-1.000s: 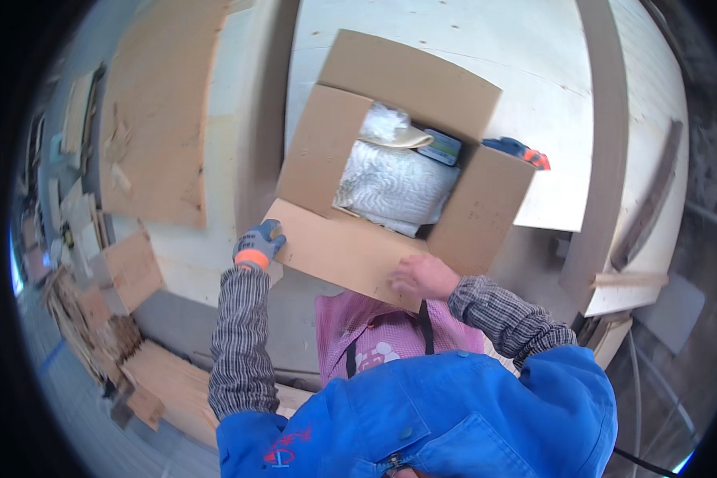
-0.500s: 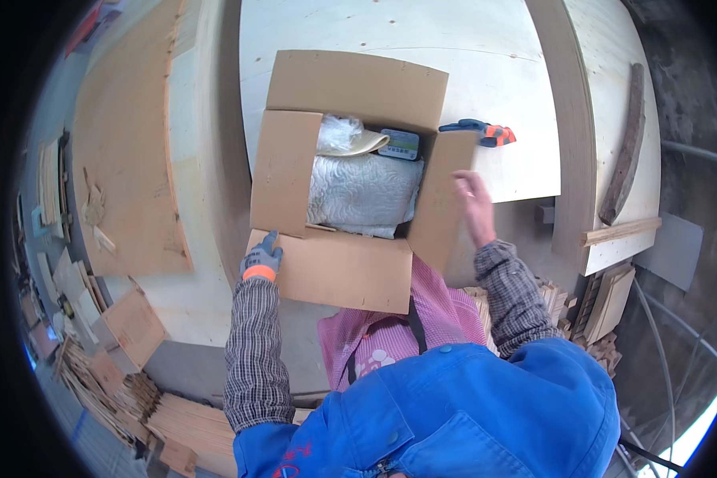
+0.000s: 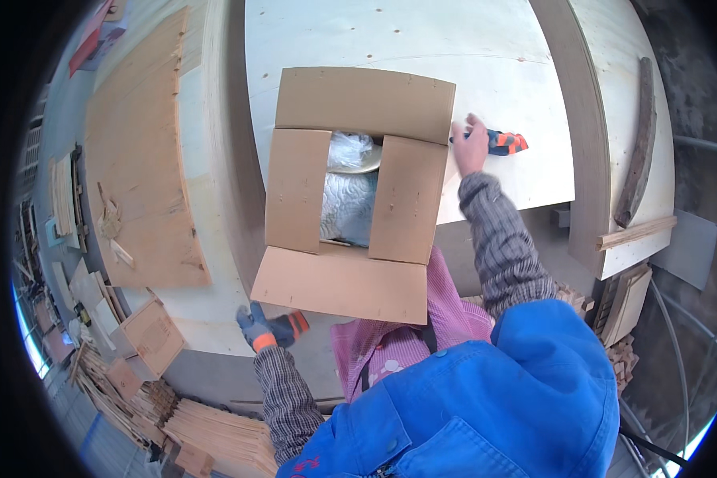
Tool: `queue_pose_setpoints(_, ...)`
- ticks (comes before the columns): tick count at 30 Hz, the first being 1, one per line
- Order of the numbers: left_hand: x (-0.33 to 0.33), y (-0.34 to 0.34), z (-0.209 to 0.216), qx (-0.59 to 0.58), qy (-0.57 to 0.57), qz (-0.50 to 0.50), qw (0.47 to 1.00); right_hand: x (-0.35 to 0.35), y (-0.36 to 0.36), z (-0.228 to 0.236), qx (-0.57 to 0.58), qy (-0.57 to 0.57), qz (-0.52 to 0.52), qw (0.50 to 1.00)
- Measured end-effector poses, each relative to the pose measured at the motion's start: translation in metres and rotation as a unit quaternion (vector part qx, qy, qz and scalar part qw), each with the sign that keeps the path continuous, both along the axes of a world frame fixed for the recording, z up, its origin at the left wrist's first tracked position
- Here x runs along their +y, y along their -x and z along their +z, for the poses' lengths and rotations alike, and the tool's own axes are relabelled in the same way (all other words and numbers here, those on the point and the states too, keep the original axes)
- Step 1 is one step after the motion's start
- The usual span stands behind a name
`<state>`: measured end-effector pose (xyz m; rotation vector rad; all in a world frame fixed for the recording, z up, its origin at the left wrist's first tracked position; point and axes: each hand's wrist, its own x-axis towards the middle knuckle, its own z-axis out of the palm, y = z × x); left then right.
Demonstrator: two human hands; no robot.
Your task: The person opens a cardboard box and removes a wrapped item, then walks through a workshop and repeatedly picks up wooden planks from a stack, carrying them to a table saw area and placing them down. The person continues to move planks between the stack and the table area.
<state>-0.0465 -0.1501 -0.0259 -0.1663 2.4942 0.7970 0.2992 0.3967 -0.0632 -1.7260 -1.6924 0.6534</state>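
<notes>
A brown cardboard box sits on the pale plywood before me. Its left and right flaps are folded inward, leaving a gap between them. The far and near flaps lie outward. Through the gap show a quilted light cloth and a clear plastic bag. My right hand, bare and slightly blurred, is by the far flap's right edge with fingers apart. Just right of it lies a blue and orange glove. My left hand, gloved, is below the near flap, beside another blue and orange piece; whether I hold it is unclear.
A pink patterned bag hangs in front of my body, below the box. Wooden panels flank the work surface, with a rough wood strip on the right one. Stacked wood pieces lie at lower left.
The box's right flap has folded inward over the contents. My right hand has moved away from me toward the far flap and the glove. My left hand has left the box's near-left corner, moving nearer me.
</notes>
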Motion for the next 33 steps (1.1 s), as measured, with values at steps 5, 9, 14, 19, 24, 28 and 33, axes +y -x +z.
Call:
queue_pose_setpoints(5, 0.083, -0.060, 0.060, -0.184, -0.148, -0.032, 0.971, 0.044, -0.006, 0.027, 0.399, 0.327, -0.016, 0.856)
queue_pose_setpoints(9, 0.144, -0.079, 0.022, -0.146, -0.284, -0.110, 0.941, 0.006, -0.044, 0.008, 0.315, 0.435, 0.236, 0.810)
queue_pose_setpoints(14, 0.261, -0.099, 0.051, -0.156, -0.152, -0.266, 0.939, -0.011, -0.081, -0.011, 0.086, 0.432, 0.208, 0.873)
queue_pose_setpoints(19, 0.281, -0.109, -0.001, -0.068, -0.062, -0.371, 0.924, 0.042, -0.128, -0.035, -0.344, 0.026, 0.110, 0.932)
queue_pose_setpoints(24, 0.259, -0.108, -0.030, 0.024, -0.103, -0.425, 0.899, 0.063, -0.169, -0.112, -0.520, 0.027, 0.172, 0.837)
queue_pose_setpoints(28, 0.232, -0.121, -0.007, 0.009, -0.108, -0.402, 0.909, 0.047, -0.167, -0.103, -0.402, 0.181, 0.131, 0.888)
queue_pose_setpoints(33, 0.142, -0.109, -0.019, 0.116, -0.113, -0.537, 0.828, 0.017, -0.175, -0.067, 0.077, 0.268, 0.007, 0.960)
